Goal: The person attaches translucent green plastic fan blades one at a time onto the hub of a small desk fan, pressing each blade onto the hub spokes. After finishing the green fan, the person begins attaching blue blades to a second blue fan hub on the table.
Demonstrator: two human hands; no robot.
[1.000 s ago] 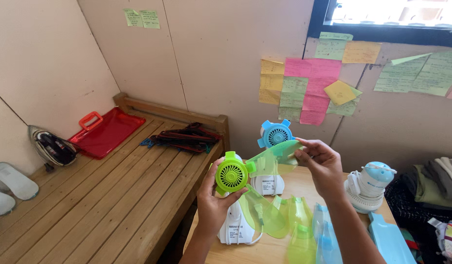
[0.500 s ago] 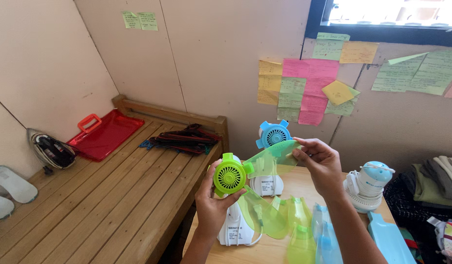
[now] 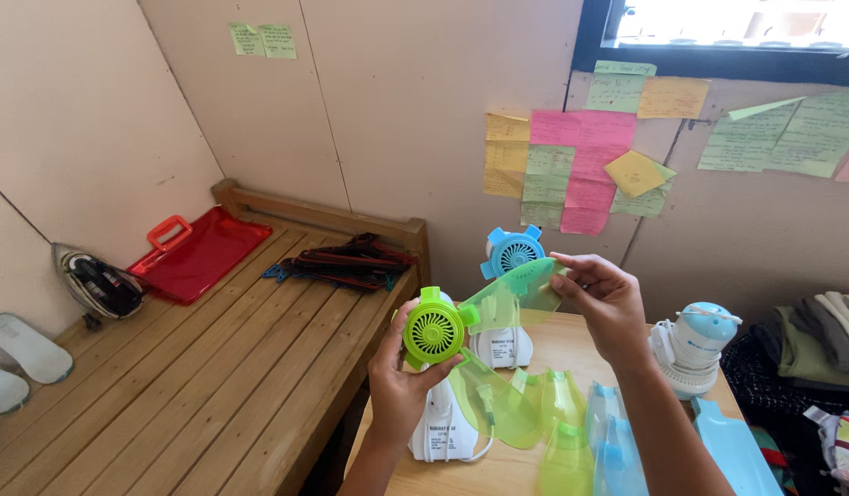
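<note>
My left hand (image 3: 401,381) grips a small green fan hub (image 3: 433,331) with a round grille, held up above a white fan base (image 3: 443,427). My right hand (image 3: 608,303) pinches the outer end of a translucent green blade (image 3: 511,294) that meets the hub. A second fan with a blue hub (image 3: 514,253) stands on a white base (image 3: 502,347) just behind. Loose green blades (image 3: 525,409) and blue blades (image 3: 617,441) lie on the small wooden table (image 3: 571,344).
A white and blue fan body (image 3: 695,344) stands at the table's right. To the left is a slatted wooden bench (image 3: 195,367) with a red tray (image 3: 199,253), a dark bundle of hangers (image 3: 342,262) and a clothes iron (image 3: 98,285). Folded clothes (image 3: 824,335) lie right. Sticky notes (image 3: 580,170) cover the wall.
Both hands have shifted slightly with the hub and blade; the blade stays held against the green hub.
</note>
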